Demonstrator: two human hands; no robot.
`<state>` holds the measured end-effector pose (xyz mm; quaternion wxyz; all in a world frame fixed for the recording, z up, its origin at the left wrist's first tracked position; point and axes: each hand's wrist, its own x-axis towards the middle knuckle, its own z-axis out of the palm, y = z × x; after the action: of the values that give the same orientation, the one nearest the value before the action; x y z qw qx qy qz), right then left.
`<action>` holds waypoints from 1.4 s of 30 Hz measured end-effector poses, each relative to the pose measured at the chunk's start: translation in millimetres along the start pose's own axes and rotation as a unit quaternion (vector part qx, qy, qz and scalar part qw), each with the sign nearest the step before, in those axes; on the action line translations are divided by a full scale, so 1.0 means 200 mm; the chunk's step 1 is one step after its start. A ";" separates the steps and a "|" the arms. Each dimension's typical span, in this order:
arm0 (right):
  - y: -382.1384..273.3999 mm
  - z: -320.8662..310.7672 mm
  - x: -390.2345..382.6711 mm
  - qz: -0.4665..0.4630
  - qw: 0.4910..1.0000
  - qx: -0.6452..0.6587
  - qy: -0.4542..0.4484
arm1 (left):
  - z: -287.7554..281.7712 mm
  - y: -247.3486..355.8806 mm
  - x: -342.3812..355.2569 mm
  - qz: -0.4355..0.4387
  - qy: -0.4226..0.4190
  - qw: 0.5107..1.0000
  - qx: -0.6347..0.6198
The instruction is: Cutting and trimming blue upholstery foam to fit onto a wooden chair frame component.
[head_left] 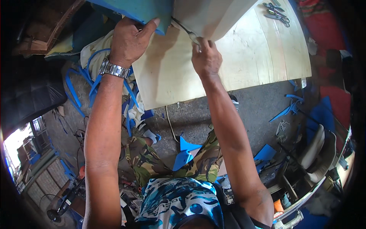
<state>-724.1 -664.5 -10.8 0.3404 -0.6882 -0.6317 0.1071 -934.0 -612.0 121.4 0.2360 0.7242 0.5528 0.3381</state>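
Note:
At the top, my left hand, with a metal watch at the wrist, is closed on the lower edge of a blue-covered piece. Its thumb lies against the blue face, and the other fingers are partly hidden. My right hand is closed around the pale, shiny handle of a slim tool with a dark shaft, which looks like a screwdriver. The tip points up and left, close to where the blue piece meets a pale upright panel. Whether it touches the blue piece, I cannot tell.
Beneath my hands lies a pale board, with scissors at its far right. Blue offcut strips litter the grey floor. A blue scrap sits between my legs. Dark padded furniture stands left, clutter right.

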 end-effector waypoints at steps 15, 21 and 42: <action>-0.03 0.01 0.06 0.007 0.998 -0.034 -0.053 | -0.05 0.02 -0.01 0.002 -0.006 1.000 0.009; 0.18 -0.19 -0.08 -0.008 0.991 -0.073 -0.115 | -0.04 0.01 -0.02 -0.007 0.018 1.000 -0.024; 0.32 -1.72 -1.66 0.410 0.909 -0.073 0.005 | -1.09 0.46 0.19 0.037 0.193 0.974 -0.113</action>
<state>-534.7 -1088.9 113.0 0.2190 -0.9099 -0.2983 0.1873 -1033.0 -609.1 340.5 0.1927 0.6341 0.5188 0.5400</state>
